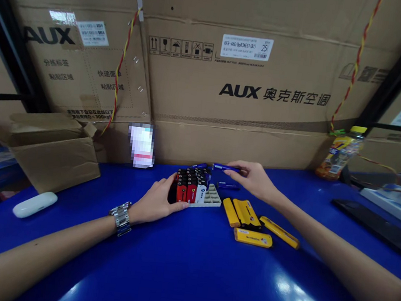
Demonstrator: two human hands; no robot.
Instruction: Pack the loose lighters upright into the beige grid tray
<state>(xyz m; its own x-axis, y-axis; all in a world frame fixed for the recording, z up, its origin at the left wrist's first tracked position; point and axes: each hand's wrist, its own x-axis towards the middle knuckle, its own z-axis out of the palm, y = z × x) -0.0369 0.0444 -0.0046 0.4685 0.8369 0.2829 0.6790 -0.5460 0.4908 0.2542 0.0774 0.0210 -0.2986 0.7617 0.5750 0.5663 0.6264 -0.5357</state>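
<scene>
A pale grid tray (213,199) stands on the blue table, its left part filled with upright black, red, white and blue lighters (191,184). My left hand (156,202), a metal watch on its wrist, rests against the tray's left side with fingers curled round it. My right hand (251,176) pinches a blue lighter (224,168) just above the tray's back right corner. Another blue lighter (228,186) lies flat beside the tray. Several yellow lighters (250,221) lie on the table right of the tray, under my right forearm.
An open cardboard box (50,148) sits at the left, with a white oval case (34,204) in front of it. Large AUX cartons (237,77) wall off the back. A yellow-capped jar (341,153) and a black flat bar (376,226) are at the right.
</scene>
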